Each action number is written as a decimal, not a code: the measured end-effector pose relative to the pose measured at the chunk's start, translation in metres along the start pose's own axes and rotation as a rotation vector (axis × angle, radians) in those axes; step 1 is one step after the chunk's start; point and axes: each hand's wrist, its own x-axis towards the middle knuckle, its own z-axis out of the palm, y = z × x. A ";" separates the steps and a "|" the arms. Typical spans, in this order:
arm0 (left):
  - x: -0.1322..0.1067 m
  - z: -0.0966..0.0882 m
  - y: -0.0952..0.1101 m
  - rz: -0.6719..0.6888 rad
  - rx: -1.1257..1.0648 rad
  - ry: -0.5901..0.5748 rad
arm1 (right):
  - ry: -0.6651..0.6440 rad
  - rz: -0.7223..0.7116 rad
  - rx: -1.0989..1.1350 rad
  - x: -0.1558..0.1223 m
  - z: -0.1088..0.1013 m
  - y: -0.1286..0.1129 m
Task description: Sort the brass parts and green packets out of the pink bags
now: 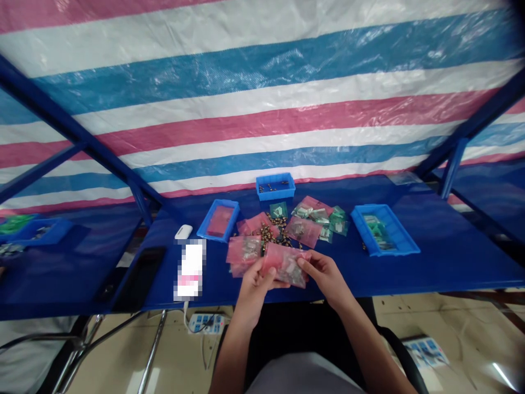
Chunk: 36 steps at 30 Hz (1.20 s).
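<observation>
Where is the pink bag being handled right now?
Head view, centre: the pink bag is held between the left hand and right hand, over the near edge of the blue table.

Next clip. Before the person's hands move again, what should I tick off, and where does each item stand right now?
1. Grip: left hand and right hand both pinch the pink see-through plastic bag, one on each side: ok.
2. Bag contents: pale small pieces show through the film: ok.
3. Bag mouth sealed: cannot tell.
4. Loose pile of small brass-coloured metal parts lies on the blue table just beyond the bag: ok.
5. Stack of other pink bags lies beside the left hand, apart from the held bag: ok.
6. Rectangular blue plastic tray to the right holds green packets and has bare floor left: ok.
</observation>
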 end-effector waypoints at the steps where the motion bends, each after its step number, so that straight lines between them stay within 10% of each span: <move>1: -0.001 0.001 -0.001 -0.007 -0.012 0.008 | 0.023 -0.003 0.005 0.000 0.001 0.000; 11: -0.002 0.002 -0.022 0.055 0.173 0.217 | -0.139 0.043 0.137 -0.007 0.020 0.008; 36: -0.009 -0.033 0.002 0.211 0.339 0.468 | -0.514 0.171 -0.068 -0.023 0.027 0.010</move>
